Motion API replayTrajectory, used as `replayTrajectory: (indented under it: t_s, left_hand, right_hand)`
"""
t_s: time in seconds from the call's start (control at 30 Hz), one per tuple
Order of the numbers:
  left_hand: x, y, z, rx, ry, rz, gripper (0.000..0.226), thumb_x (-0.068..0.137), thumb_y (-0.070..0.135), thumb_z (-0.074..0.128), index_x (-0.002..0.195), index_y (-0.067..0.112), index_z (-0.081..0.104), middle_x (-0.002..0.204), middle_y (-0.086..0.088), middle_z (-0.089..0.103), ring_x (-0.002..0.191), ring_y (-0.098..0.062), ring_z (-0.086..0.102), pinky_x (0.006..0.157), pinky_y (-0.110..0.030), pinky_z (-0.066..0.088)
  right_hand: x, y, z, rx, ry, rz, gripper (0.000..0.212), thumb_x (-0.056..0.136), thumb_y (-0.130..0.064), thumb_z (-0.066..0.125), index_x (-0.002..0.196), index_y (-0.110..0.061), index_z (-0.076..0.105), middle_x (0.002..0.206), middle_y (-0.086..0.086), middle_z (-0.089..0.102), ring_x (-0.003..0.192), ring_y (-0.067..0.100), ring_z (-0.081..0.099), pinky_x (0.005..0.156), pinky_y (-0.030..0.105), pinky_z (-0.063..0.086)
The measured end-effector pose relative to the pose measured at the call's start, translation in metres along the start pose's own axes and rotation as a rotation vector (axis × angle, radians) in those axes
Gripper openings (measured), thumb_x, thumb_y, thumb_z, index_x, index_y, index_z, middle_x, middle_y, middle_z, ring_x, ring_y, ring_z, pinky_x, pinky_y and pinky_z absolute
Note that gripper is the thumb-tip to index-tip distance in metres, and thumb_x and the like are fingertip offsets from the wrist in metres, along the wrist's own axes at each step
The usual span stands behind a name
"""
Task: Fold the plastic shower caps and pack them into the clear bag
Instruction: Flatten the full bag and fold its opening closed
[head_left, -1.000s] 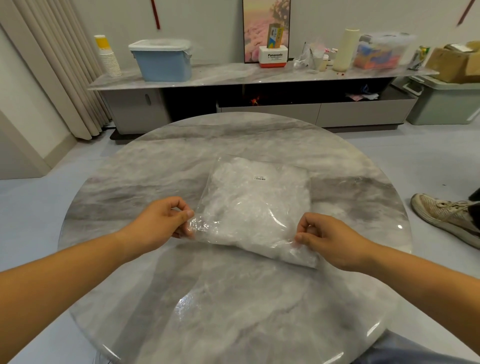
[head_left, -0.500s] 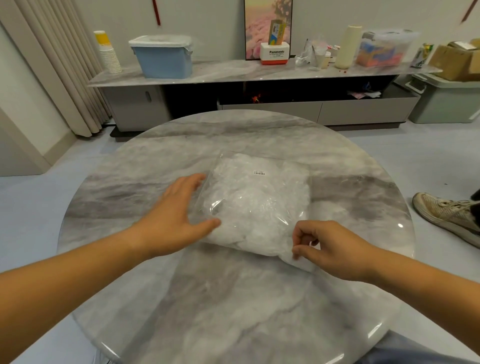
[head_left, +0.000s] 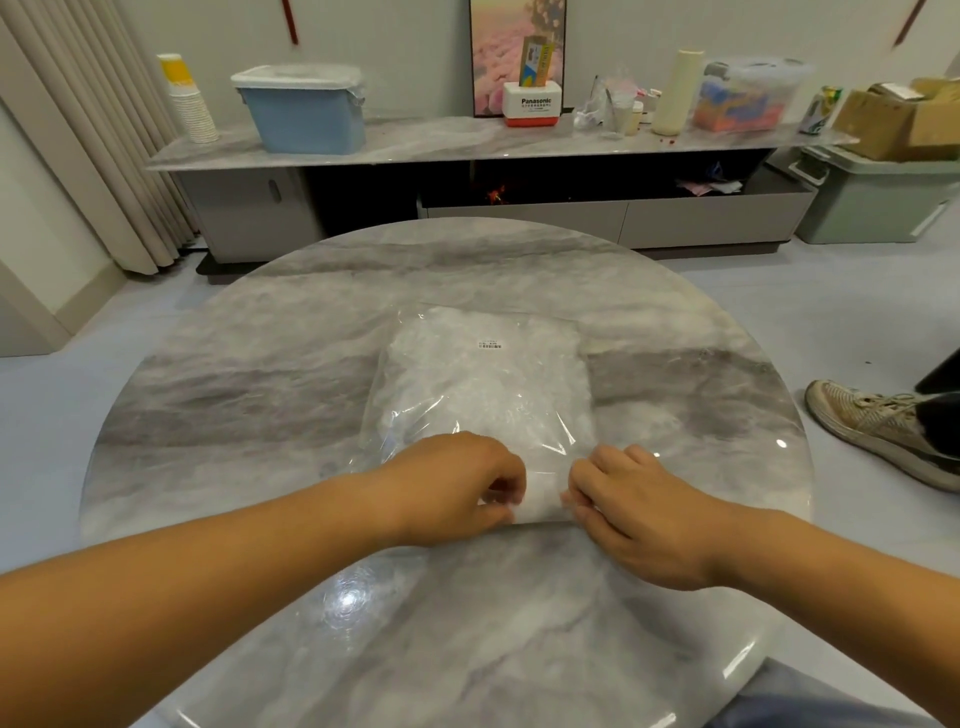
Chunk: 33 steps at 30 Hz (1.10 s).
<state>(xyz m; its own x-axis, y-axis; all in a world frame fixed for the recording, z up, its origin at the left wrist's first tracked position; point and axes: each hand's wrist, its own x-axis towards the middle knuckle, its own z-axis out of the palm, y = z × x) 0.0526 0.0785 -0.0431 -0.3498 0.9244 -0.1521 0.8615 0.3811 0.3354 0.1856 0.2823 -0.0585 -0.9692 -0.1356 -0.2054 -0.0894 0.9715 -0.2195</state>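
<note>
While left hand (head_left: 457, 488) and right hand (head_left: 639, 514) pinch its near edge, clear bag (head_left: 483, 384) lies on marble table (head_left: 234, 395)

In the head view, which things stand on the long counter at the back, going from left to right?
stack of paper cups → blue lidded bin → Panasonic box → cream roll → clear storage box → green can
</note>
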Motion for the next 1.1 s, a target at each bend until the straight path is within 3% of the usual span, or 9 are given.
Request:
replayTrajectory:
  t_s: [0.13,0.2,0.3,0.43,0.6,0.77,0.87,1.0,1.1]
  left_hand:
    - [-0.002,0.009,-0.002,0.087,-0.055,0.015,0.007,0.098,0.027,0.051,0.098,0.024,0.058,0.089,0.007,0.065,0.084,-0.016,0.058,0.076,-0.034,0.049]
    - [-0.004,0.015,0.002,0.164,-0.121,0.037,0.008,0.101,0.028,0.043,0.095,0.023,0.044,0.074,0.006,0.051,0.073,-0.022,0.049,0.067,-0.035,0.041]
    - [-0.003,0.018,0.005,0.194,-0.232,-0.024,0.015,0.105,0.034,0.033,0.097,0.021,0.032,0.074,0.002,0.044,0.071,-0.026,0.046,0.066,-0.036,0.035]
    - [-0.002,0.012,0.001,0.077,-0.255,-0.12,0.02,0.107,0.039,0.032,0.099,0.021,0.033,0.087,-0.004,0.049,0.081,-0.029,0.051,0.072,-0.038,0.038]
    - [-0.015,0.002,-0.004,-0.175,-0.116,-0.148,0.014,0.102,0.037,0.049,0.098,0.024,0.049,0.098,0.004,0.064,0.085,-0.014,0.06,0.082,-0.036,0.051]
    - [-0.038,-0.006,-0.006,-0.107,-0.016,-0.134,0.021,0.09,0.041,0.067,0.106,0.038,0.055,0.113,0.019,0.045,0.105,0.0,0.053,0.095,-0.023,0.045]
    - [-0.046,-0.014,-0.008,0.047,0.028,-0.167,0.024,0.089,0.042,0.066,0.112,0.04,0.059,0.113,0.018,0.046,0.108,-0.002,0.046,0.102,-0.025,0.033]
    - [-0.058,-0.03,-0.012,0.033,0.079,-0.223,0.013,0.093,0.04,0.062,0.104,0.038,0.068,0.104,0.018,0.053,0.092,0.008,0.048,0.089,-0.019,0.034]
    - [-0.064,-0.036,-0.012,0.021,0.024,-0.207,0.014,0.095,0.034,0.061,0.096,0.033,0.075,0.091,0.02,0.059,0.08,0.009,0.052,0.074,-0.013,0.042]
  right_hand:
    - [-0.001,0.002,0.0,0.0,-0.081,0.002,0.018,0.103,-0.047,0.022,0.102,-0.036,0.036,0.105,-0.01,0.041,0.102,0.017,0.04,0.099,0.033,0.037]
    - [-0.002,0.001,0.001,-0.016,-0.094,-0.01,0.026,0.098,-0.052,0.015,0.103,-0.037,0.036,0.113,-0.009,0.043,0.109,0.018,0.039,0.102,0.034,0.036]
    - [-0.002,0.002,0.004,-0.111,-0.033,-0.06,0.047,0.095,-0.055,0.003,0.109,-0.032,0.041,0.12,-0.006,0.052,0.119,0.016,0.041,0.103,0.032,0.034]
    - [-0.004,0.008,0.004,-0.092,0.067,-0.11,0.045,0.097,-0.057,0.025,0.115,-0.03,0.057,0.117,-0.008,0.062,0.116,0.011,0.05,0.099,0.032,0.04]
    - [-0.005,0.011,0.007,-0.012,0.313,-0.187,0.032,0.099,-0.043,0.044,0.093,-0.027,0.072,0.113,-0.011,0.067,0.101,0.009,0.06,0.083,0.029,0.051]
    - [0.0,0.008,0.006,0.17,0.228,-0.05,0.051,0.101,-0.051,0.03,0.093,-0.019,0.068,0.089,-0.009,0.067,0.088,0.008,0.057,0.081,0.027,0.046]
    - [0.0,0.014,0.006,0.296,0.18,0.06,0.031,0.105,-0.041,0.042,0.101,-0.027,0.069,0.095,-0.012,0.071,0.09,0.004,0.062,0.082,0.022,0.048]
    - [0.004,0.022,0.007,0.359,0.211,0.094,0.022,0.104,-0.034,0.049,0.097,-0.032,0.069,0.097,-0.019,0.067,0.092,-0.001,0.061,0.08,0.017,0.046]
    - [0.004,0.026,0.011,0.243,0.187,-0.003,0.026,0.105,-0.034,0.046,0.087,-0.035,0.065,0.091,-0.018,0.063,0.09,0.003,0.058,0.084,0.023,0.044]
